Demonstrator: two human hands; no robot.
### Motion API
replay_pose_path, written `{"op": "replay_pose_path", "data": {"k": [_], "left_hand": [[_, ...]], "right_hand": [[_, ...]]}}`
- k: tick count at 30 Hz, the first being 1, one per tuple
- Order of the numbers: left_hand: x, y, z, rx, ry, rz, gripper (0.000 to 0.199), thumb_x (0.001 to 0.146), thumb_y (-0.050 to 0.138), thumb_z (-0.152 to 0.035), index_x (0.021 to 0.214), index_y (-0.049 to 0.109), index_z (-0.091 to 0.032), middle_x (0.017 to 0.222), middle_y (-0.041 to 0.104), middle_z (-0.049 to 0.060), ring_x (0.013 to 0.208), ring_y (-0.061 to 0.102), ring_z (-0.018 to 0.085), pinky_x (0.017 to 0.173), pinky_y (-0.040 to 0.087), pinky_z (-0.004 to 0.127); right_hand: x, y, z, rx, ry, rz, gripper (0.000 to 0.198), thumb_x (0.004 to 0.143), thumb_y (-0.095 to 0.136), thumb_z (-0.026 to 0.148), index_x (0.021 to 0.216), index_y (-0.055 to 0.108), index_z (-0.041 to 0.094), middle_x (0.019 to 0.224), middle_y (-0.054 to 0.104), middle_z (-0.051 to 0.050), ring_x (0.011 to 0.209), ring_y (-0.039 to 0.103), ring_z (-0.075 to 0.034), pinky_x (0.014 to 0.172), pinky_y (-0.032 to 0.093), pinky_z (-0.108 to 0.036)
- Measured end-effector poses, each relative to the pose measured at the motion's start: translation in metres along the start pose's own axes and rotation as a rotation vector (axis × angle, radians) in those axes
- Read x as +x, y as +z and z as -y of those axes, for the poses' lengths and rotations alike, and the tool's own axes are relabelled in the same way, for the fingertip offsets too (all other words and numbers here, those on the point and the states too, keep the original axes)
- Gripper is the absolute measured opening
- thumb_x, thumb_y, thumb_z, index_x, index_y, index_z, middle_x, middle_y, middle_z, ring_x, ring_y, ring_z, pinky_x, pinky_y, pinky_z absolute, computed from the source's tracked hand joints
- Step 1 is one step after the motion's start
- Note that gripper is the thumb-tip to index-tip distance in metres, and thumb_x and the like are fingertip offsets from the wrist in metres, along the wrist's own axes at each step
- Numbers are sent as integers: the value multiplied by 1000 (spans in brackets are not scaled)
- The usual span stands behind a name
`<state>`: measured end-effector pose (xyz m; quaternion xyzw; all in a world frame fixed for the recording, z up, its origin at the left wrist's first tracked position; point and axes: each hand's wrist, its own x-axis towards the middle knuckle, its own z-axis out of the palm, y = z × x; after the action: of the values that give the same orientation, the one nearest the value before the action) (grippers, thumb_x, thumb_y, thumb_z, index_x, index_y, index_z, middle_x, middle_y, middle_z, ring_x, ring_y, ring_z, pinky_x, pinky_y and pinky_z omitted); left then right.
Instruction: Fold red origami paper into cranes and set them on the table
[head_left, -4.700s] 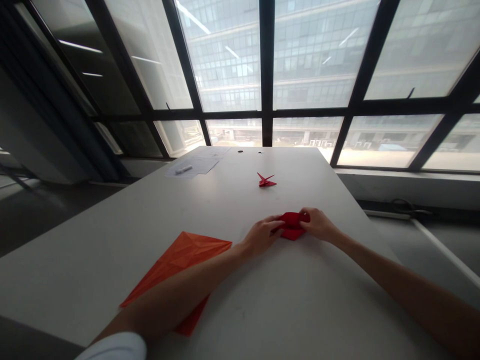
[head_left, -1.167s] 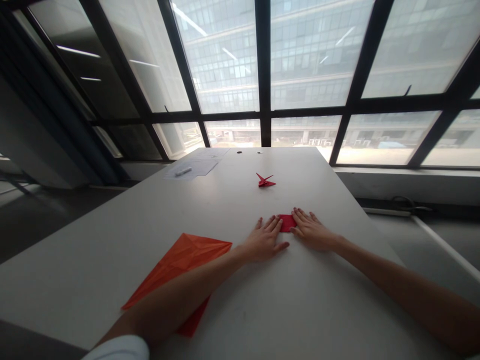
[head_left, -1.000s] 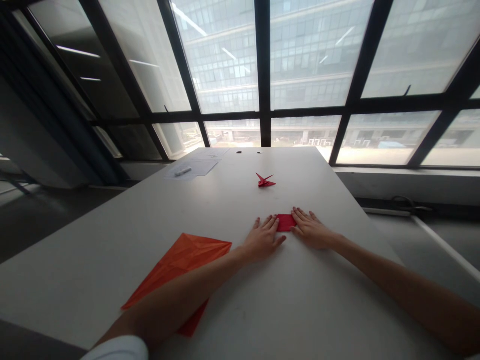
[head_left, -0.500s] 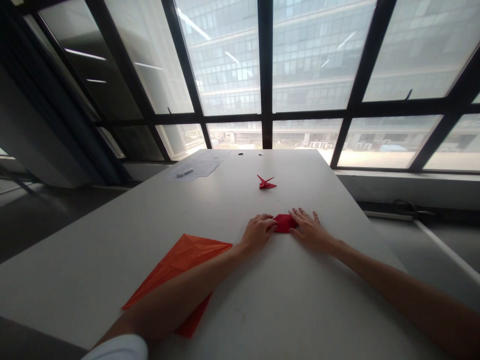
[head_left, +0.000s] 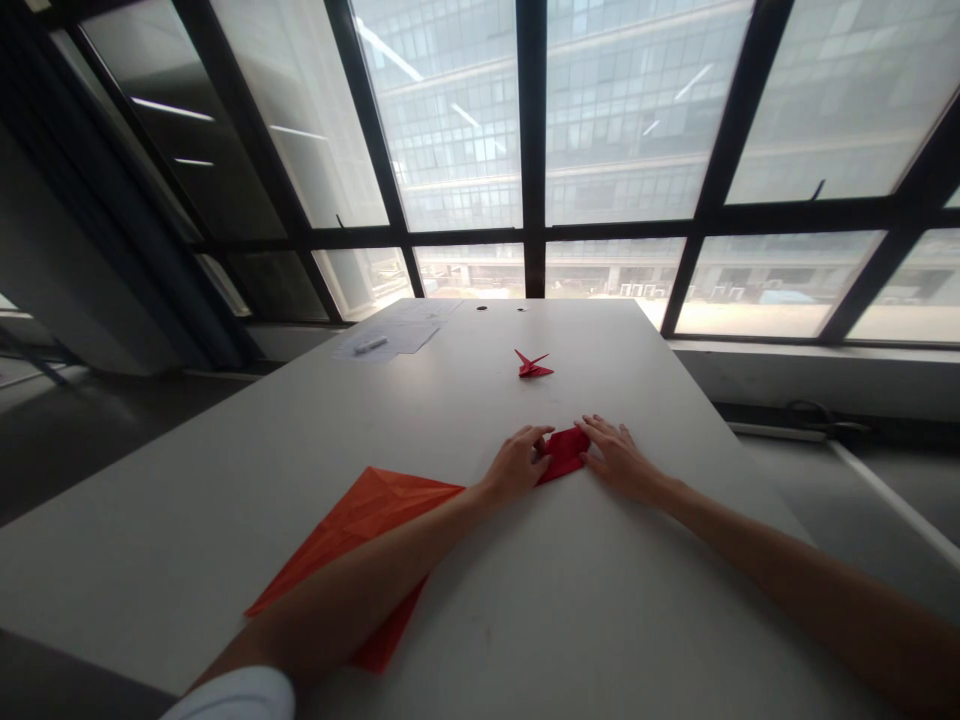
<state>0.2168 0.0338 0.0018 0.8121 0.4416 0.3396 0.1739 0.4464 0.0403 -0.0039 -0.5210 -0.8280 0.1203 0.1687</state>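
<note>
A piece of folded red paper (head_left: 565, 453) lies on the white table between my two hands, its left end tilted toward me. My left hand (head_left: 519, 462) curls its fingers and thumb around the left end. On the opposite end, my right hand (head_left: 616, 458) grips the edge, fingers along the far corner and thumb at the near side. Some of the paper's ends are hidden by the fingers. Beneath my left forearm spreads a larger sheet of orange-red paper (head_left: 360, 512) with crease lines, partly covered by the arm.
Farther up the white table (head_left: 465, 400) stands a small red folded-paper figure (head_left: 532, 368) with pointed tips. White papers (head_left: 405, 335) with a small white object (head_left: 370, 345) on them lie at the far left. Beyond the table's end are large dark-framed windows (head_left: 534, 150).
The folded red paper has turned, its left end coming nearer to me and more of its surface showing. My left fingers have parted slightly around it; the right hand has shifted only a little.
</note>
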Motion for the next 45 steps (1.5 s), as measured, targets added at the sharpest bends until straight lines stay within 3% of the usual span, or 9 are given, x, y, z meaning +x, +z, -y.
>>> {"op": "replay_pose_path", "data": {"k": [8,12,15,19,23,29,37,40,45], "left_hand": [[1,2,0,135,-40,-25,34,91,56,-31,123,63,-23,112,65,6,107,59,21,97,45,34],[-1,1,-3,211,-33,17,37,89,60,-36,125,62,-27,120,64,5,113,56,23,101,43,37],[-3,1,-4,329,4,87,43,88,62,-32,131,57,-33,131,59,3,123,51,25,104,41,42],[-5,-2,-9,458,52,89,39,95,49,-27,133,55,-32,143,52,3,134,43,24,112,32,45],[-11,-1,-19,498,165,144,43,103,30,-35,140,48,-25,150,44,6,142,35,22,119,20,44],[-16,6,-19,470,90,341,71,98,21,-63,152,28,-18,159,26,12,148,23,27,119,17,52],[-14,4,-14,424,49,398,77,96,17,-67,156,15,-18,161,19,11,150,15,26,121,11,51],[-13,2,-15,419,64,422,77,96,17,-67,156,14,-18,161,17,11,150,12,26,120,8,53],[-11,-3,-17,380,182,468,71,97,20,-64,156,15,-24,161,18,8,151,11,25,120,7,56]], "right_hand": [[-1,-1,5,-96,-43,40,47,97,39,31,143,48,22,157,33,-14,148,21,-31,114,9,-67],[-1,2,4,-140,-86,10,52,99,36,29,150,35,21,159,28,-12,149,17,-29,114,4,-68],[0,2,2,-162,-233,3,52,102,29,29,152,31,21,161,24,-9,151,11,-25,118,0,-61],[-1,0,-2,-93,-372,112,56,104,25,43,156,21,22,161,21,-8,150,13,-22,122,9,-50],[0,2,-5,-63,-314,171,64,102,23,54,156,17,22,162,17,-8,150,13,-25,121,13,-49],[0,4,-7,-128,-260,156,64,101,16,55,157,15,22,162,17,-8,150,14,-23,121,10,-50],[4,6,-29,-275,142,101,75,98,18,57,154,23,8,160,19,-18,150,14,-29,119,10,-56],[4,2,-24,-301,221,-39,73,100,18,53,153,25,3,159,22,-22,149,17,-31,118,12,-57],[-2,-14,8,-331,45,-394,60,101,19,30,156,10,7,160,21,-17,150,12,-26,120,4,-55]]}}
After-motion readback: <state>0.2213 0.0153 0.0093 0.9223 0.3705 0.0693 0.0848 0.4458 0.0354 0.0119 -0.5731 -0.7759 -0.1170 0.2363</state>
